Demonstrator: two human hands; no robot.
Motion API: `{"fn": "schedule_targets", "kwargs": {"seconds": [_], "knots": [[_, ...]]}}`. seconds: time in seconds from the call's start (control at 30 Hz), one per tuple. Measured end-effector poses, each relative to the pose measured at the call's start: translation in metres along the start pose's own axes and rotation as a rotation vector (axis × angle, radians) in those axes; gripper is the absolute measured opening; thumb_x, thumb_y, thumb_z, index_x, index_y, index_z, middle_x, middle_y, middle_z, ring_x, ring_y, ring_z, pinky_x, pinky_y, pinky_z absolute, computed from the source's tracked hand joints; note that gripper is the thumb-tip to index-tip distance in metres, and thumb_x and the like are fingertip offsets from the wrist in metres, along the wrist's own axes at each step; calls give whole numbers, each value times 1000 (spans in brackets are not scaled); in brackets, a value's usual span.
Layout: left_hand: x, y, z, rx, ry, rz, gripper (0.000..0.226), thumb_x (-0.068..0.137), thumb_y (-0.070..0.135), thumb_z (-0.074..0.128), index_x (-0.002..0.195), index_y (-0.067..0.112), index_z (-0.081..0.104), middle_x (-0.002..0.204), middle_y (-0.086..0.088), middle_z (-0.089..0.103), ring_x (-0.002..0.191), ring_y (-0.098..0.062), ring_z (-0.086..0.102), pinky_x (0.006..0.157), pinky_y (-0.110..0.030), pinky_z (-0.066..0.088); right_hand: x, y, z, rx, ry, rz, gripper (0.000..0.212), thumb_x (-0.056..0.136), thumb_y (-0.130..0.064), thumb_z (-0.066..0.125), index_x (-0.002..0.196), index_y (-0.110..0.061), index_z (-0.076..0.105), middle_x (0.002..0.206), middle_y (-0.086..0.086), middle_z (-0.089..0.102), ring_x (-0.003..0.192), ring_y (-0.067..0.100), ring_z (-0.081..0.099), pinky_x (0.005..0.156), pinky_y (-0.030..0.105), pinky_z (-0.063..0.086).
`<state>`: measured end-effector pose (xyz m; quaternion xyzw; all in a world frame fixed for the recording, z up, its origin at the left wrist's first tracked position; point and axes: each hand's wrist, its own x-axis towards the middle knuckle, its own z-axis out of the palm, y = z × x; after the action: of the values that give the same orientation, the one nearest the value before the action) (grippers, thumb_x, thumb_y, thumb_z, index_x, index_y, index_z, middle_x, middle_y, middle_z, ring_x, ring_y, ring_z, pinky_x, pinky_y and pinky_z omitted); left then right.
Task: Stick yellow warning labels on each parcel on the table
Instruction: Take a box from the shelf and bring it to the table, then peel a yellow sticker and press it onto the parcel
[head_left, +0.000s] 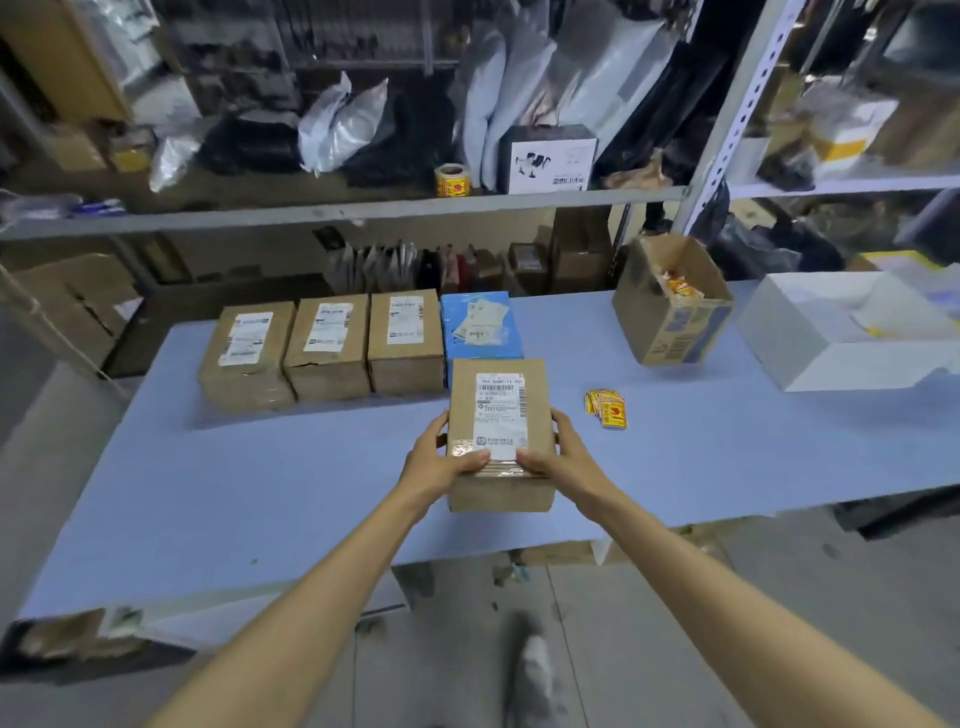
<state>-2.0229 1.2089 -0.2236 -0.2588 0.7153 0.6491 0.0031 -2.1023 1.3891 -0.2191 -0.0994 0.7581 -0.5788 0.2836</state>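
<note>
Both hands' fingers (472, 461) around the brown parcel (500, 431)

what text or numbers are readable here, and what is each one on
None can be quoted with certainty.
held parcel, white shipping label: digit row and barcodes, too blurred.
three brown parcels behind: white labels, too small.
blue parcel: paper slips, unreadable.
yellow warning labels: red mark, print too small.
label roll: blurred.
white-fronted box: dark print, blurred.
open carton: blue print, unreadable.
</note>
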Motion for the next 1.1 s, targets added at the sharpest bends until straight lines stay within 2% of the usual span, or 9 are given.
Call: {"fn": "schedule_targets", "kwargs": {"seconds": [0.17, 0.23, 0.3, 0.4, 0.53, 0.73, 0.83, 0.97, 1.1], "knots": [[40, -20, 12, 0, 104, -65, 86, 68, 19, 85, 140, 28, 39, 135, 0, 53, 119, -16, 51, 100, -45, 48, 47, 21, -6, -20, -55, 28, 83, 75, -24, 73, 143, -26, 25, 133, -4, 49, 120, 18, 53, 100, 41, 48], [49, -23, 18, -7, 136, -79, 81, 70, 19, 84, 138, 27, 40, 135, 1, 53, 113, -11, 53, 91, -32, 51, 58, 28, -10, -8, -69, 38, 82, 72, -25, 72, 139, -29, 26, 133, -3, 49, 118, 18, 54, 97, 39, 51], [56, -25, 22, -16, 174, -94, 69, 75, 22, 80, 133, 27, 43, 131, 1, 55, 103, -3, 55, 78, -21, 50, 69, 34, -13, -1, -104, 40, 76, 79, -14, 72, 136, -31, 25, 130, -3, 47, 115, 16, 55, 90, 33, 54], [62, -30, 22, 24, 231, -132, 67, 77, 24, 79, 133, 30, 42, 124, 0, 58, 102, -10, 57, 84, -27, 50, 82, 44, -15, -11, -149, 69, 72, 82, -3, 69, 134, -32, 27, 129, -4, 46, 110, 9, 55, 79, 25, 57], [69, -39, 14, 70, 180, -190, 80, 78, 22, 78, 144, 34, 34, 114, -2, 60, 103, -17, 59, 89, -28, 48, 92, 55, -8, -45, -182, 102, 71, 81, 0, 69, 129, -32, 27, 127, -4, 46, 105, 4, 55, 71, 17, 55], [81, -56, 0, 98, 84, -152, 84, 78, 23, 78, 145, 37, 28, 125, 2, 56, 112, -17, 57, 94, -33, 50, 96, 70, 11, -17, -132, 131, 87, 72, -14, 73, 135, -48, 22, 135, -3, 41, 121, 17, 51, 89, 35, 56], [91, -60, -3, 46, 70, -114, 81, 82, 18, 74, 145, 37, 27, 131, 8, 52, 117, -11, 53, 91, -25, 48, 105, 65, 16, -19, -133, 153, 96, 78, -14, 73, 147, -45, 13, 135, -7, 36, 124, 16, 46, 86, 29, 55], [105, -64, -5, -18, 83, -101, 80, 85, 12, 70, 147, 31, 24, 129, 12, 48, 113, -9, 50, 85, -20, 45, 119, 57, 26, -39, -93, 130, 91, 72, -47, 71, 145, -42, 17, 138, -7, 45, 122, 14, 53, 98, 46, 50], [113, -69, -6, 17, 133, -93, 78, 84, 31, 71, 147, 32, 25, 135, 8, 43, 116, -9, 49, 88, -23, 47, 130, 55, 27, -85, -69, 143, 99, 60, -54, 77, 140, -50, 19, 134, 0, 48, 119, 19, 55, 100, 48, 48]]}}
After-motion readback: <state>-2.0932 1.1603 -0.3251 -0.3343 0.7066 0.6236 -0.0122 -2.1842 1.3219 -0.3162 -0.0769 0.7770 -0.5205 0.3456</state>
